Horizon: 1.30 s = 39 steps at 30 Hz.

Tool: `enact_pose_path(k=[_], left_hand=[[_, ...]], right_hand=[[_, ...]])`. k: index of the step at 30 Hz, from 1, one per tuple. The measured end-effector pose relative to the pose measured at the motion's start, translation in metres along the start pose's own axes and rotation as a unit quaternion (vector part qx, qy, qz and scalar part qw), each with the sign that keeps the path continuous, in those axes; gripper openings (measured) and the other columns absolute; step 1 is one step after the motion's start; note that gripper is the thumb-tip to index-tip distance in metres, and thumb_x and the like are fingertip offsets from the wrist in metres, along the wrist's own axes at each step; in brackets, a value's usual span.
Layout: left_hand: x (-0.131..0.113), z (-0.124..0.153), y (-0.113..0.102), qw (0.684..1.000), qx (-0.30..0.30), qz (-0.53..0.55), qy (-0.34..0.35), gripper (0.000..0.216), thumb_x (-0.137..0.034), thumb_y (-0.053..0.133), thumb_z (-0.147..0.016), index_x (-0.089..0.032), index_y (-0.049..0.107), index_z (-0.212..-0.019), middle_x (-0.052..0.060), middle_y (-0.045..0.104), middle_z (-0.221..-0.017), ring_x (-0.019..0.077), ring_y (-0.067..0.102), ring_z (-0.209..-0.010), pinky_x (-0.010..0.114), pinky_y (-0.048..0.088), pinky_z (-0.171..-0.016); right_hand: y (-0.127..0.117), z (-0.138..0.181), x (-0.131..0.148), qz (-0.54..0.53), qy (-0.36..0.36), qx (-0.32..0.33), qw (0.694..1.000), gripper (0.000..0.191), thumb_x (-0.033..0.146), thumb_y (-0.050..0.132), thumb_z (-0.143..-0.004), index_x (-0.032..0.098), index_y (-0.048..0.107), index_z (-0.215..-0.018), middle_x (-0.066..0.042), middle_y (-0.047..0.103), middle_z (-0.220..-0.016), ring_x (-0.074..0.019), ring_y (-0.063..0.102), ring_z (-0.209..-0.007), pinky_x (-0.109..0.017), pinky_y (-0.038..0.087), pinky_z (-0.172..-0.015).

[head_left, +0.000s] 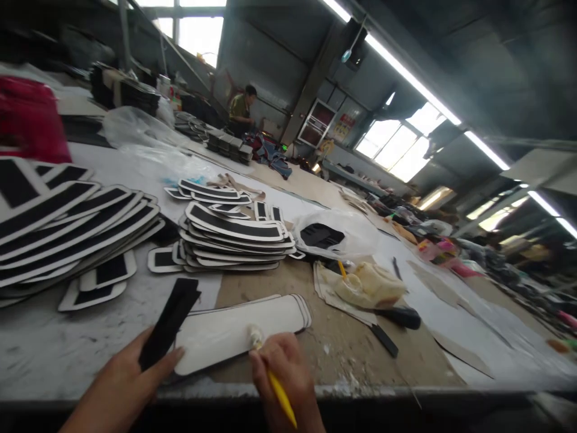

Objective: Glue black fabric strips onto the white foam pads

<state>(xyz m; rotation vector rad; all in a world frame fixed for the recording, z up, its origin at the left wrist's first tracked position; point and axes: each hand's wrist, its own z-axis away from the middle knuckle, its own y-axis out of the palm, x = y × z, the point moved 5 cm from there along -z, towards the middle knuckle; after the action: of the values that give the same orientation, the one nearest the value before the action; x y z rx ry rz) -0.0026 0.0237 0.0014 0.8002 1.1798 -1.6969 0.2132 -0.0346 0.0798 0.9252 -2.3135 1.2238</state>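
Observation:
My left hand [124,373] is closed around a bundle of black fabric strips [174,316]. Its thumb reaches to the left end of a long white curved panel [220,331], the top one of a small stack lying at the table's front. In my right hand [291,364] is a brush with a yellow handle [282,397]. The pale, wet-looking brush head touches the panel's upper face right of its middle. To the right, a cream-coated glue container [372,285] with a yellow stick in it sits on some pale sheets [331,294].
Behind my hands stand piles of white panels with black strips, one in the middle [234,228] and a larger one at left [76,234]. A plastic bag [360,234] holds black pieces. A black-handled tool [401,317] lies right. Another person [241,111] sits far back.

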Motion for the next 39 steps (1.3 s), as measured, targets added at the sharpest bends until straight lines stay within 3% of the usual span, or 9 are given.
enact_pose_path(k=[3,6,9,12,15,20,24,30,39], left_hand=[[-0.02,0.005,-0.011,1.0,0.011,0.023,-0.008,0.052,-0.055,0.062,-0.067,-0.019,0.051,-0.103,0.001,0.069,-0.076,0.0203,0.06,-0.059,0.027,0.043,-0.05],[-0.034,0.013,-0.026,0.997,0.002,0.077,-0.006,0.043,-0.055,0.054,-0.074,-0.021,0.05,-0.1,-0.005,0.056,-0.049,0.017,0.052,-0.047,0.025,0.04,-0.048],[-0.046,0.026,-0.025,0.974,0.088,0.207,0.011,0.032,-0.054,0.052,-0.077,-0.022,0.047,-0.072,-0.009,0.039,-0.04,0.0108,0.037,-0.04,0.022,0.033,-0.043],[-0.055,0.04,-0.016,0.95,0.167,0.264,0.026,0.038,-0.055,0.052,-0.077,-0.021,0.045,-0.063,-0.007,0.043,-0.043,0.0102,0.04,-0.042,0.022,0.037,-0.046],[-0.057,0.049,-0.006,0.951,0.21,0.225,0.043,0.037,-0.052,0.052,-0.079,-0.018,0.053,-0.063,-0.002,0.053,-0.05,0.0137,0.05,-0.051,0.025,0.041,-0.054],[-0.053,0.053,0.008,0.96,0.205,0.169,0.084,0.041,-0.053,0.049,-0.08,-0.018,0.056,-0.06,0.0,0.059,-0.057,0.0155,0.052,-0.062,0.026,0.039,-0.064],[-0.053,0.056,0.018,0.963,0.189,0.184,0.057,0.04,-0.054,0.048,-0.081,-0.019,0.055,-0.062,-0.002,0.057,-0.057,0.0141,0.049,-0.059,0.025,0.038,-0.061],[-0.053,0.062,0.035,0.962,0.197,0.182,0.045,0.043,-0.059,0.05,-0.076,-0.018,0.053,-0.065,-0.002,0.056,-0.054,0.0131,0.046,-0.052,0.024,0.034,-0.052],[-0.054,0.062,0.035,0.958,0.189,0.214,0.02,0.047,-0.061,0.043,-0.079,-0.017,0.055,-0.067,0.0,0.057,-0.056,0.012,0.046,-0.051,0.023,0.035,-0.049]], right_hand=[[0.004,-0.011,0.015,-0.126,0.029,0.016,0.991,0.025,0.028,0.043,-0.089,0.021,0.052,-0.067,-0.003,0.05,-0.068,-0.0166,0.049,-0.067,-0.029,0.041,-0.063],[0.009,-0.031,0.025,-0.205,0.085,0.032,0.975,0.034,0.04,0.04,-0.09,0.021,0.052,-0.064,-0.004,0.052,-0.069,-0.0182,0.05,-0.072,-0.029,0.04,-0.067],[0.027,-0.046,0.03,-0.26,0.18,0.108,0.942,0.038,0.049,0.042,-0.087,0.02,0.054,-0.066,-0.001,0.049,-0.062,-0.0146,0.046,-0.062,-0.025,0.037,-0.057],[0.051,-0.053,0.041,-0.314,0.242,0.185,0.899,0.032,0.05,0.056,-0.078,0.018,0.057,-0.074,0.004,0.043,-0.057,-0.0105,0.038,-0.052,-0.021,0.032,-0.049],[0.063,-0.054,0.049,-0.346,0.283,0.183,0.876,0.03,0.043,0.07,-0.064,0.018,0.053,-0.064,0.006,0.04,-0.052,-0.009,0.035,-0.049,-0.021,0.03,-0.046],[0.055,-0.045,0.045,-0.314,0.29,0.153,0.891,0.026,0.038,0.063,-0.07,0.018,0.05,-0.06,0.006,0.042,-0.051,-0.009,0.036,-0.047,-0.022,0.033,-0.048],[0.043,-0.038,0.04,-0.276,0.246,0.136,0.919,0.025,0.037,0.057,-0.076,0.017,0.054,-0.063,0.002,0.049,-0.058,-0.0114,0.044,-0.055,-0.023,0.037,-0.055],[0.04,-0.028,0.034,-0.304,0.314,0.127,0.89,0.03,0.038,0.066,-0.065,0.019,0.043,-0.058,0.007,0.037,-0.049,-0.0088,0.032,-0.047,-0.021,0.029,-0.045],[0.026,-0.023,0.027,-0.227,0.241,0.135,0.934,0.034,0.044,0.051,-0.08,0.018,0.046,-0.059,0.002,0.044,-0.058,-0.0118,0.039,-0.056,-0.024,0.034,-0.054]])
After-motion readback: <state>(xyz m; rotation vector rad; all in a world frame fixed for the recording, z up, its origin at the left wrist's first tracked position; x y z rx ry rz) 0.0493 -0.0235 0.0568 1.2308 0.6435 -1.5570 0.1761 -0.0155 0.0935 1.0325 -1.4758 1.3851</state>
